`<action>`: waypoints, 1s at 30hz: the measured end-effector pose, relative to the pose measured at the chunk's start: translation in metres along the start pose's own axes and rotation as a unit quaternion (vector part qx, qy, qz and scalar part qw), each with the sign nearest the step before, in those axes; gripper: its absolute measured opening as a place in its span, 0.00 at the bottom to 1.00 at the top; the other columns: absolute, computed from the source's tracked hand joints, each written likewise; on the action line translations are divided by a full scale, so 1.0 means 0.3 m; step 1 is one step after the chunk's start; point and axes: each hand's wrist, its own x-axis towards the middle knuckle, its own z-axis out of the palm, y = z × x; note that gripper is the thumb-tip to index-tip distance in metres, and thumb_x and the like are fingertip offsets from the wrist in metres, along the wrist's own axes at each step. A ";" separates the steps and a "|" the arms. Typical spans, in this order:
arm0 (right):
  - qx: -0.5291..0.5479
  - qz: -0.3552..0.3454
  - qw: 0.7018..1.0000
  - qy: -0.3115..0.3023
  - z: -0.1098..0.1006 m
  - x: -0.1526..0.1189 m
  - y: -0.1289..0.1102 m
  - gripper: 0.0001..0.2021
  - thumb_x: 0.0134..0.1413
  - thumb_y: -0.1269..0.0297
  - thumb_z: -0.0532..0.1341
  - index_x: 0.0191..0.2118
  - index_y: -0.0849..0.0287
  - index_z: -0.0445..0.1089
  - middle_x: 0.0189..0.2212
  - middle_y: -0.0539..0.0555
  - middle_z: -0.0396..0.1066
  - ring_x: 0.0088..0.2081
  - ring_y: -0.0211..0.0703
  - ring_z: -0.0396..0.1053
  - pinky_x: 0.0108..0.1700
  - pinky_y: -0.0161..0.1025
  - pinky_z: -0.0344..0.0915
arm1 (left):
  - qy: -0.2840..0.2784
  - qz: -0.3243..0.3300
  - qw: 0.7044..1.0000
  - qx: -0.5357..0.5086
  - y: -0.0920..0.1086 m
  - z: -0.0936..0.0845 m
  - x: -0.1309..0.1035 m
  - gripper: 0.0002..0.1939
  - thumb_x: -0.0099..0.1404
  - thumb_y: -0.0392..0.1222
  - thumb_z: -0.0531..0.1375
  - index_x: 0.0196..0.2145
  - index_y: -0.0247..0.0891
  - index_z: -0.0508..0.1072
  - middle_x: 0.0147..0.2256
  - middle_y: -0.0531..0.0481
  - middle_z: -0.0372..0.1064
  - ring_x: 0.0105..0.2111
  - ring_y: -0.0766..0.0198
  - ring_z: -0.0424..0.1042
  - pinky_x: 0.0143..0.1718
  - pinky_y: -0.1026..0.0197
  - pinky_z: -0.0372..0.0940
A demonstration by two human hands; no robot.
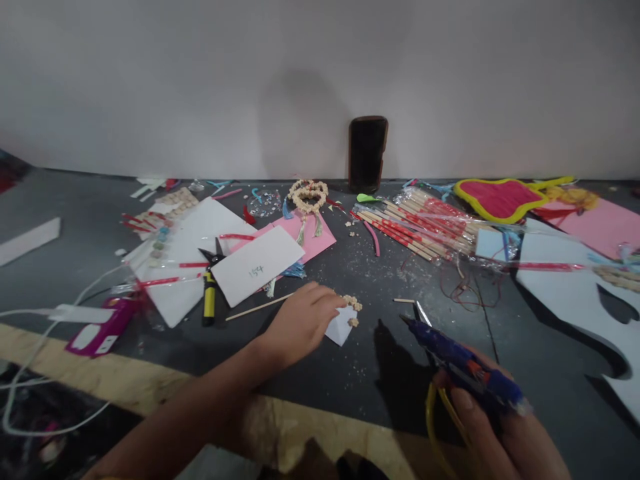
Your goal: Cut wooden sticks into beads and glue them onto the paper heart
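My right hand (500, 413) is closed around a dark blue hot glue gun (465, 360), its nozzle pointing up and left above the table. A yellow loop (443, 420) hangs below that grip, and a silver pointed tip (423, 313) shows behind the nozzle; what they belong to is partly hidden. My left hand (307, 317) is closed, its fingertips together at a small cluster of pale wooden beads (353, 303). Beneath the beads lies a small folded white paper (341, 328). The fingers hide part of both.
Yellow-handled pliers (209, 300), a white card (257, 265) and a thin stick (260, 307) lie to the left. Behind are beaded rings with tassels (307, 197) and a phone (367, 153) against the wall. Wrapped chopsticks (415, 223) and cut white board (560, 267) lie right.
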 end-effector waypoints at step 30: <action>-0.038 0.001 0.998 0.041 -0.001 -0.062 0.026 0.25 0.52 0.53 0.53 0.54 0.58 0.56 0.45 0.59 0.69 0.40 0.49 0.71 0.40 0.41 0.68 | -0.019 0.015 0.999 0.032 -0.062 -0.037 -0.084 0.21 0.63 0.40 0.53 0.54 0.38 0.58 0.54 0.41 0.58 0.56 0.54 0.54 0.56 0.47 0.52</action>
